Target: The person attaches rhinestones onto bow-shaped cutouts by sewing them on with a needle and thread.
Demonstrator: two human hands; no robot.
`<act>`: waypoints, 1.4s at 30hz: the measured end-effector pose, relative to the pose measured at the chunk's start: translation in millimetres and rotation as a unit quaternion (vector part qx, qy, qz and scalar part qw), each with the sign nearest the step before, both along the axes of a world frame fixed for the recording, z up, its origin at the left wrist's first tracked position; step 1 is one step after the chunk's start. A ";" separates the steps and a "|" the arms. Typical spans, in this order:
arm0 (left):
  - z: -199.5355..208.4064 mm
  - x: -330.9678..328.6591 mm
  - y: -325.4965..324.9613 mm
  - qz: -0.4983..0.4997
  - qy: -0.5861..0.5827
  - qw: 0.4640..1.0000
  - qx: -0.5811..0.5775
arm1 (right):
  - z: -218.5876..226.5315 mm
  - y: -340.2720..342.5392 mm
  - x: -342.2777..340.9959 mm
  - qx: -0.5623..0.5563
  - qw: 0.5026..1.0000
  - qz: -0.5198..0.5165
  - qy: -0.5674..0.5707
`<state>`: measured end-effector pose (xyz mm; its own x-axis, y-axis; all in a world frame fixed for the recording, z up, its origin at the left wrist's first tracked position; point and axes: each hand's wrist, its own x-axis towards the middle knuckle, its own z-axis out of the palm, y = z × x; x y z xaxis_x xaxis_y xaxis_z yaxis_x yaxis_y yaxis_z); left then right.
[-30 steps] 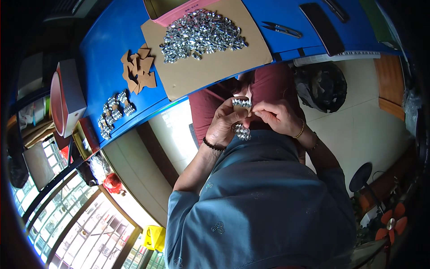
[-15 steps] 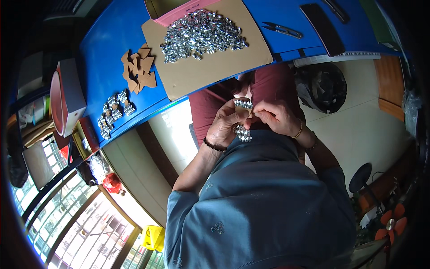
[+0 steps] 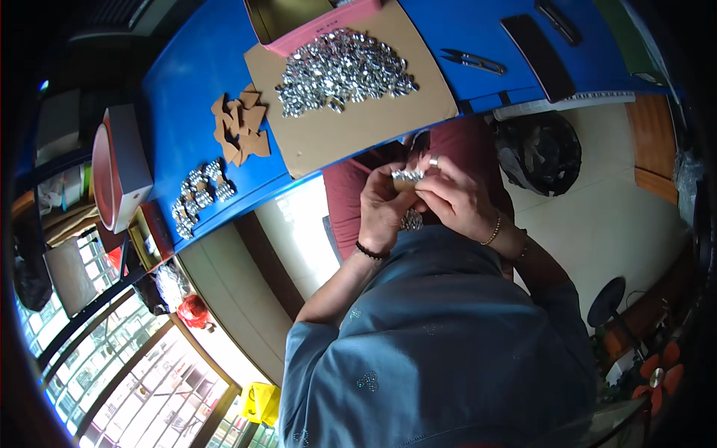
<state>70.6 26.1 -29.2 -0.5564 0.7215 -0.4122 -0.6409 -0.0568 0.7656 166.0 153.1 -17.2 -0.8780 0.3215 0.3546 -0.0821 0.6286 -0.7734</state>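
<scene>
Over my lap, my left hand (image 3: 382,214) is closed round a small brown card strung with shiny silver beads (image 3: 408,177). Beads show along its upper end, and a second cluster hangs below between my hands. My right hand (image 3: 455,200) is closed too, its thumb and fingertips pinching at the card's right side and upper row of beads. Whatever finer thing lies between those fingertips is hidden. Beyond my hands, a heap of loose silver beads (image 3: 347,78) rests on a flat cardboard sheet (image 3: 317,145).
On the blue table (image 3: 175,97) lie brown card pieces (image 3: 243,131) and several bead-covered cards (image 3: 200,196). A pink-edged box (image 3: 332,28) stands behind the heap. Thread snips (image 3: 474,62) and a dark phone (image 3: 539,60) lie right. A black-lined bin (image 3: 538,153) stands on the floor.
My right hand has moved up and left, its fingers now over the card's upper beads. The card has tilted, and its lower beads are more covered. The view has shifted slightly.
</scene>
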 end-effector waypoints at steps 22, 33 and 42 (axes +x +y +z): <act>18.3 -152.8 -29.9 -0.093 0.630 0.694 -0.336 | -26.1 90.4 69.6 -0.404 0.879 -0.233 -0.099; -8.9 -139.3 28.6 -0.074 0.737 0.632 -0.229 | 3.7 52.2 -6.0 -0.378 0.909 -0.054 -0.168; 0.7 -110.0 29.5 -0.006 0.162 0.986 -0.041 | -15.6 35.7 -57.7 -0.330 0.944 0.000 -0.030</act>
